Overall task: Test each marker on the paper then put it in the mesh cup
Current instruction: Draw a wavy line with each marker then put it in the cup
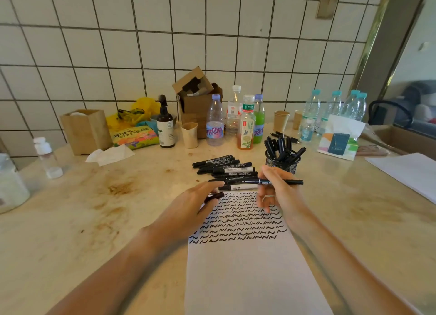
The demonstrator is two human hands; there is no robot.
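A white sheet of paper (247, 267) lies in front of me, its upper half covered with rows of black squiggles. My right hand (276, 192) holds a black marker (290, 182) level above the paper's top edge. My left hand (195, 204) grips a small black cap (213, 196) at the paper's upper left corner. Several black markers (226, 169) lie in a pile just beyond the paper. The black mesh cup (282, 163), holding several markers, stands to the right of the pile, just behind my right hand.
Bottles (246, 123), paper cups (280, 120), a cardboard box (197, 107), a spray bottle (165, 126) and a wooden box (86, 130) line the tiled wall. A tissue pack (339, 140) and another white sheet (405, 171) lie at the right. The stone tabletop (106, 220) is stained.
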